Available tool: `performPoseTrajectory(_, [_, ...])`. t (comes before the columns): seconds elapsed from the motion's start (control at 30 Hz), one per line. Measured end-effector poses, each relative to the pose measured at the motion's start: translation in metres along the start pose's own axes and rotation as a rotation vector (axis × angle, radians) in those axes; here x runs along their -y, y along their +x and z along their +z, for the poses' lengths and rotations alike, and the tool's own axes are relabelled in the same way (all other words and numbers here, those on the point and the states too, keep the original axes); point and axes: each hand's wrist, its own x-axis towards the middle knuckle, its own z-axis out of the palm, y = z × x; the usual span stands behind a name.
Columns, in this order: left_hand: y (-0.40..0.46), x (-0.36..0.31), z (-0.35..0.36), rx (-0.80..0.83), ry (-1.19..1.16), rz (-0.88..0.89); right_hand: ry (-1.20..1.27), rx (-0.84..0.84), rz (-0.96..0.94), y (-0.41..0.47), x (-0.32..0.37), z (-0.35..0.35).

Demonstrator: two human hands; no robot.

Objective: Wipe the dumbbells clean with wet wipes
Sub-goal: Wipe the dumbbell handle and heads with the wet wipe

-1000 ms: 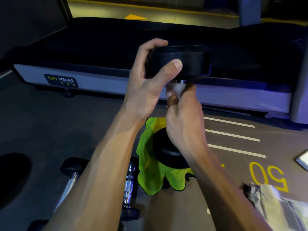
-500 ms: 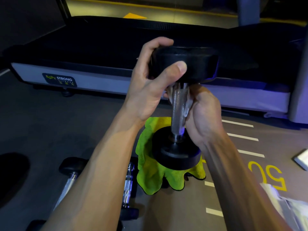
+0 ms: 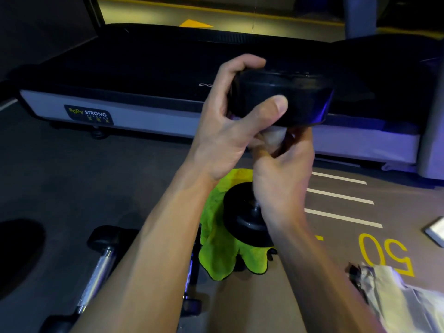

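Dumbbell stands upright in mid-air in front of a treadmill, its lower head hanging above a green cloth spread on the floor. The left hand grips the upper head, thumb across its side and fingers over the top. The right hand curls round the handle just under that head, clutching a white wet wipe against it. Two more dumbbells lie on the floor at lower left, and a crumpled packet lies at lower right.
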Motion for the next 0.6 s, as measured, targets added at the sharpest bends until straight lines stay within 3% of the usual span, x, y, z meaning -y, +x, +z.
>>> performPoseTrajectory(0.17, [0.001,0.0,0.002,-0.034,0.032,0.003,-0.043,0.102,-0.033,-0.024,0.004,0.002])
performPoseTrajectory(0.43, [0.003,-0.002,0.007,-0.044,0.036,-0.016,-0.133,-0.007,-0.024,-0.002,0.002,-0.008])
performPoseTrajectory(0.6, [0.007,0.0,0.006,-0.083,0.114,-0.021,-0.116,0.166,-0.025,0.02,0.004,-0.019])
